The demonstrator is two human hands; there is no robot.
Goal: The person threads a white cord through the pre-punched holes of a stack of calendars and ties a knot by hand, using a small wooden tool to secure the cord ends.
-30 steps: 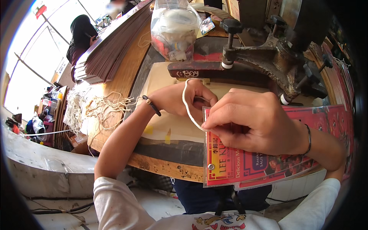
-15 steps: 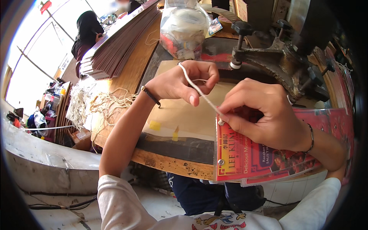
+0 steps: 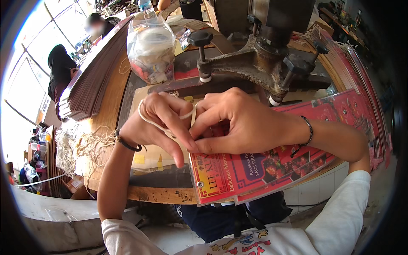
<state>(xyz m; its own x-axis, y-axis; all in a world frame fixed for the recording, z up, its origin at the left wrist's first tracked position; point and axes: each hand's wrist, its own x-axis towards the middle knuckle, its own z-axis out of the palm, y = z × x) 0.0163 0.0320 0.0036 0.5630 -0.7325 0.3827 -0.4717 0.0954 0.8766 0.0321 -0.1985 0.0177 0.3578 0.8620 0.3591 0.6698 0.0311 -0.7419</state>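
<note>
My left hand [image 3: 155,121] has a pale cord [image 3: 147,121] looped around its fingers, and its fingertips meet those of my right hand. Pinched closed, my right hand [image 3: 242,123] grips the cord at the upper left corner of a red and yellow laminated sign [image 3: 246,187]. My hands hide that corner and the cord's end. A metal eyelet [image 3: 200,184] shows at the sign's lower left corner. Other red printed sheets [image 3: 335,106] lie under and beside it, beneath my right forearm.
A heavy metal press [image 3: 255,63] with black knobs stands just beyond my hands. Behind on the left is a clear plastic bag [image 3: 151,51] of odds and ends. Loose cords [image 3: 93,146] hang over the table's left side near a tall stack of boards [image 3: 95,72]. Two people are farther back.
My hands have come together at the sign's corner, and the cord stretched between them has slackened into a loop around my left fingers. The whole view has shifted, with the press now farther left.
</note>
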